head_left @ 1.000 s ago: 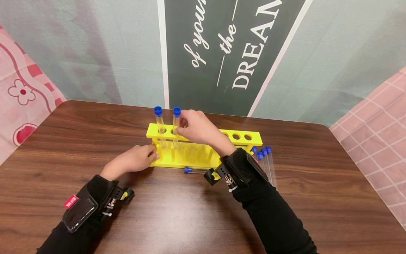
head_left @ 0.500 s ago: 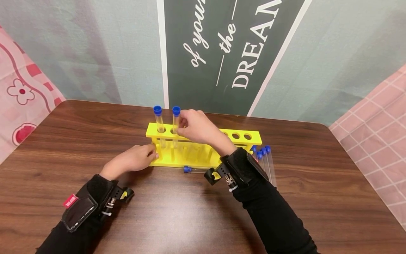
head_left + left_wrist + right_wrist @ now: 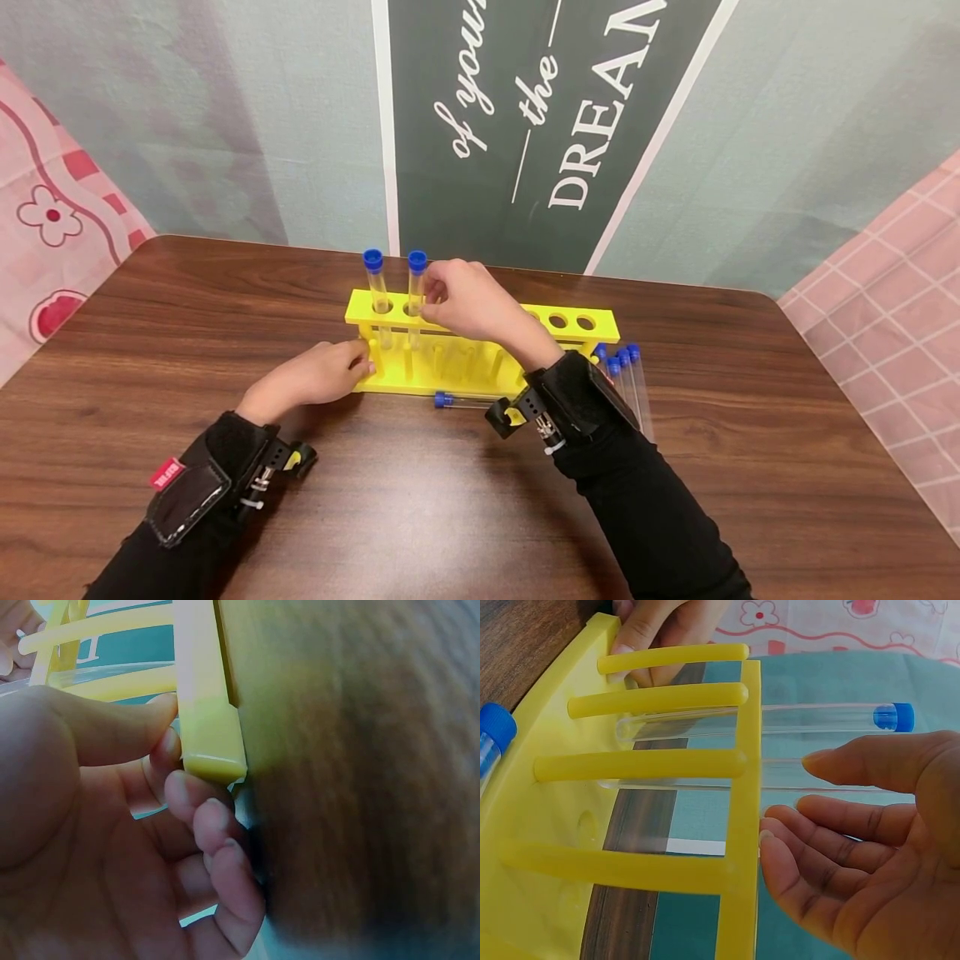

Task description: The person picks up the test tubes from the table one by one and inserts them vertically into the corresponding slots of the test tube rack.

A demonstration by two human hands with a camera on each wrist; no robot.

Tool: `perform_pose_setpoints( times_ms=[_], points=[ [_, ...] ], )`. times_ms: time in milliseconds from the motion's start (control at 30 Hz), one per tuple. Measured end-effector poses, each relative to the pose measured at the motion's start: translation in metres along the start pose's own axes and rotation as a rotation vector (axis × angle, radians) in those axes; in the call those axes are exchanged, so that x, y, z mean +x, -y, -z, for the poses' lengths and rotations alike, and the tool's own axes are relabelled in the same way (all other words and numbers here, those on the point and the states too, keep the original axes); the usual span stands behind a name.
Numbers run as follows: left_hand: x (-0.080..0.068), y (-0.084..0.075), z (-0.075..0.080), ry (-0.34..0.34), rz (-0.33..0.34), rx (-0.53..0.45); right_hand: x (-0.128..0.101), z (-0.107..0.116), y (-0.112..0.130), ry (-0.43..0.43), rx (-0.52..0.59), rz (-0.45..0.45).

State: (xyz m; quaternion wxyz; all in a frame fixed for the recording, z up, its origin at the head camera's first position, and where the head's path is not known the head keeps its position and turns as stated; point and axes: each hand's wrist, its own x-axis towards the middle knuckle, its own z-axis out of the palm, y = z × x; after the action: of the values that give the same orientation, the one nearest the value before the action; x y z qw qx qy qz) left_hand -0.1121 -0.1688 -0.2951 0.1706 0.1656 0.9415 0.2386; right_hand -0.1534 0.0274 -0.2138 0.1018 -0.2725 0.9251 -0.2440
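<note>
Yellow rack (image 3: 480,329) — clear tubes (image 3: 417,287) with blue caps; dark brown wood-grain table (image 3: 450,508).

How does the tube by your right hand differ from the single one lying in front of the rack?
The second racked tube stands upright in a hole of the yellow rack, with the right hand at it; the loose tube lies flat on the table, untouched. The racked one's cap points up, the loose one's points left. Both are clear with blue caps.
</note>
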Motion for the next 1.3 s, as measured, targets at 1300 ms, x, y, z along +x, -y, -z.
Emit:
perform_pose_setpoints(
  times_ms=[1300],
  points=[
    [-0.001, 0.000, 0.000, -0.009, -0.012, 0.002, -0.035, 0.009, -0.008, -0.032, 0.043, 0.047]
  ],
)
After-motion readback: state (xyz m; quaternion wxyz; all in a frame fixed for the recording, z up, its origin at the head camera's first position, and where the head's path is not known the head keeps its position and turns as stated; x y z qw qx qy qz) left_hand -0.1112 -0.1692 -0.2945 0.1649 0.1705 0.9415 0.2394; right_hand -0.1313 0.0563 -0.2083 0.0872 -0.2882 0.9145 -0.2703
